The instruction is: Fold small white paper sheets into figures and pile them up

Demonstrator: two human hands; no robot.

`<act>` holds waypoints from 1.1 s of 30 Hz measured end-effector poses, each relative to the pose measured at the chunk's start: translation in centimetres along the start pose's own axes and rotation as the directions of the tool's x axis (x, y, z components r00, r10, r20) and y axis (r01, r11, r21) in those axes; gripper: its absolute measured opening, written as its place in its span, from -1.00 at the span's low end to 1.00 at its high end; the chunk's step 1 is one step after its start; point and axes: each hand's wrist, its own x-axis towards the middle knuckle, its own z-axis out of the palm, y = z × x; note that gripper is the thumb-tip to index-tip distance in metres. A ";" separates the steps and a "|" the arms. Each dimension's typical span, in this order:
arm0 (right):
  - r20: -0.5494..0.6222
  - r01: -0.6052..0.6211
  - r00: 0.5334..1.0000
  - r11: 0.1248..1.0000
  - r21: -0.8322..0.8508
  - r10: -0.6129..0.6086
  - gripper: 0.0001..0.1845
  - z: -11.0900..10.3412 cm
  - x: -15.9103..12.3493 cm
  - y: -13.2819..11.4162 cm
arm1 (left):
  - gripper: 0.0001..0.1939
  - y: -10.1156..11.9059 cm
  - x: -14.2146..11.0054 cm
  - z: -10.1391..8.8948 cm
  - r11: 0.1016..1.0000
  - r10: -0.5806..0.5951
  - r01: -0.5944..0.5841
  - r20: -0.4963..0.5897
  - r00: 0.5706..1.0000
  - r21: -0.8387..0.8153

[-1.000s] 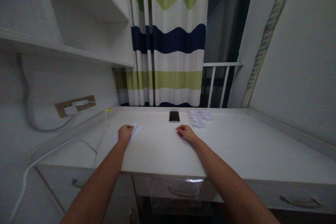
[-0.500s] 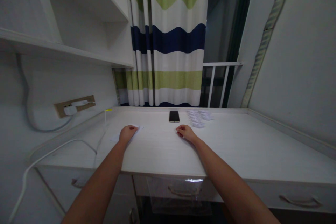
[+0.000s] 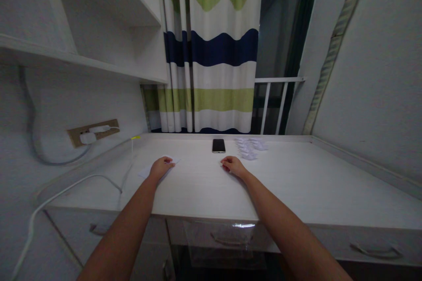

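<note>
Left hand (image 3: 161, 168): resting on a white paper sheet (image 3: 145, 172) and pinning it to the desk (image 3: 296, 184), though whether it is gripping cannot be told; right hand (image 3: 233, 165): lying open and empty, fingertips on the desk; phone (image 3: 219, 145): sitting beyond, near the far edge; paper scraps (image 3: 249, 149): lying heaped beside it.

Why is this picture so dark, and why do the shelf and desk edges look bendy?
In the head view, the whole room is dim, so the paper by the left hand hardly stands out from the desk. The wide lens bends the shelf and desk edges. A small glare shines on the clear plastic. Nothing looks badly blurred.
</note>
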 end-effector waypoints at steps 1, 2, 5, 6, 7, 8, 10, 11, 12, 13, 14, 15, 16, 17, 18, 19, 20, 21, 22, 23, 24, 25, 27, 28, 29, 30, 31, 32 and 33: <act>-0.002 0.004 1.000 1.000 -0.008 -0.004 -0.91 0.0 0.1 0.1 | -0.73 0.0 0.0 -0.1 1.000 -0.003 0.003 0.001 1.000 0.005; -0.003 0.008 1.000 1.000 -0.012 -0.008 -0.90 0.0 0.1 0.2 | -0.74 0.0 0.0 -0.2 1.000 -0.007 0.007 0.004 1.000 0.012; -0.006 0.019 1.000 1.000 -0.008 -0.019 -0.92 0.0 0.3 0.6 | -0.75 0.1 -0.1 -0.7 0.998 -0.009 0.009 0.010 1.000 0.066; -0.005 0.022 1.000 1.000 -0.009 -0.022 -0.93 0.0 0.4 0.6 | -0.75 0.2 -0.1 -0.9 0.995 -0.005 0.005 0.005 1.000 0.096; -0.003 0.024 1.000 1.000 -0.013 -0.024 -0.93 0.0 0.4 0.7 | -0.73 0.2 -0.2 -1.1 0.992 0.001 0.000 -0.007 1.000 0.129; -0.001 0.024 1.000 1.000 -0.017 -0.024 -0.93 -0.1 0.4 0.7 | -0.73 0.3 -0.3 -1.2 0.987 0.003 0.001 -0.021 1.000 0.159; 0.000 0.021 1.000 1.000 -0.019 -0.021 -0.94 -0.1 0.4 0.7 | -0.72 0.4 -0.5 -1.5 0.979 -0.009 0.019 -0.051 0.999 0.201; -0.003 0.020 1.000 1.000 -0.017 -0.020 -0.93 0.0 0.3 0.7 | -0.72 0.5 -0.6 -1.6 0.977 -0.021 0.034 -0.063 0.998 0.211; -0.006 0.019 1.000 1.000 -0.015 -0.019 -0.93 0.0 0.3 0.7 | -0.72 0.6 -0.7 -1.7 0.975 -0.032 0.047 -0.073 0.997 0.216; -0.010 0.020 1.000 1.000 -0.014 -0.020 -0.93 0.0 0.2 0.6 | -0.72 0.6 -0.8 -1.8 0.974 -0.041 0.059 -0.084 0.996 0.217; -0.013 0.020 1.000 1.000 -0.015 -0.020 -0.93 0.0 0.2 0.5 | -0.73 0.7 -0.8 -1.9 0.974 -0.049 0.069 -0.095 0.994 0.216; -0.014 0.020 1.000 1.000 -0.019 -0.021 -0.93 0.0 0.1 0.4 | -0.73 0.8 -0.9 -2.0 0.974 -0.058 0.080 -0.107 0.993 0.214; -0.012 0.021 1.000 0.999 -0.025 -0.022 -0.93 0.0 0.1 0.3 | -0.73 0.8 -1.0 -2.1 0.973 -0.063 0.087 -0.119 0.991 0.212; -0.009 0.021 1.000 0.999 -0.030 -0.021 -0.93 0.0 0.0 0.3 | -0.74 0.9 -1.0 -2.2 0.974 -0.065 0.092 -0.133 0.989 0.209; -0.006 0.020 1.000 0.999 -0.034 -0.020 -0.93 0.0 0.0 0.2 | -0.74 0.9 -1.1 -2.3 0.974 -0.066 0.096 -0.148 0.987 0.207; -0.005 0.019 1.000 0.999 -0.036 -0.019 -0.93 0.0 0.0 0.1 | -0.74 0.9 -1.1 -2.4 0.974 -0.066 0.099 -0.164 0.984 0.204; -0.003 0.017 1.000 0.999 -0.035 -0.017 -0.93 0.0 -0.1 0.0 | -0.74 1.0 -1.1 -2.4 0.974 -0.062 0.099 -0.181 0.982 0.203; -0.003 0.014 1.000 0.999 -0.032 -0.014 -0.93 0.0 -0.1 0.0 | -0.74 1.0 -1.1 -2.5 0.974 -0.059 0.100 -0.200 0.978 0.202; -0.003 0.009 1.000 1.000 -0.026 -0.009 -0.93 0.0 -0.1 0.0 | -0.75 1.0 -1.1 -2.5 0.974 -0.057 0.102 -0.219 0.974 0.202; -0.005 0.005 1.000 1.000 -0.020 -0.005 -0.93 0.0 -0.1 0.0 | -0.75 1.0 -1.2 -2.6 0.974 -0.056 0.106 -0.241 0.969 0.203; -0.005 0.001 1.000 1.000 -0.016 -0.001 -0.93 0.0 -0.1 -0.1 | -0.76 1.0 -1.2 -2.6 0.974 -0.050 0.106 -0.265 0.963 0.201; -0.007 -0.003 1.000 1.000 -0.013 0.003 -0.93 0.0 -0.2 -0.1 | -0.76 1.0 -1.2 -2.7 0.975 -0.044 0.105 -0.295 0.954 0.195; -0.014 -0.012 1.000 1.000 -0.013 0.012 -0.92 0.1 -0.3 -0.3 | -0.74 1.1 -1.3 -2.9 0.981 -0.037 0.105 -0.366 0.930 0.166; -0.015 -0.018 1.000 1.000 -0.013 0.017 -0.92 0.1 -0.3 -0.4 | -0.73 1.2 -1.4 -3.0 0.985 -0.038 0.103 -0.399 0.916 0.142; -0.015 -0.024 1.000 1.000 -0.014 0.024 -0.92 0.1 -0.4 -0.5 | -0.72 1.2 -1.4 -3.1 0.988 -0.047 0.103 -0.428 0.902 0.110; -0.015 -0.028 1.000 1.000 -0.014 0.028 -0.92 0.1 -0.4 -0.6 | -0.72 1.2 -1.4 -3.2 0.992 -0.062 0.104 -0.450 0.891 0.070; -0.014 -0.031 0.999 0.999 -0.014 0.030 -0.93 0.1 -0.5 -0.7 | -0.72 1.2 -1.4 -3.2 0.994 -0.082 0.103 -0.463 0.883 0.021; -0.014 -0.033 0.999 0.999 -0.015 0.033 -0.93 0.1 -0.5 -0.7 | -0.72 1.1 -1.3 -3.2 0.994 -0.105 0.099 -0.466 0.879 -0.037; -0.014 -0.033 0.999 0.999 -0.014 0.033 -0.93 0.1 -0.5 -0.7 | -0.72 1.0 -1.2 -3.2 0.990 -0.130 0.092 -0.460 0.878 -0.104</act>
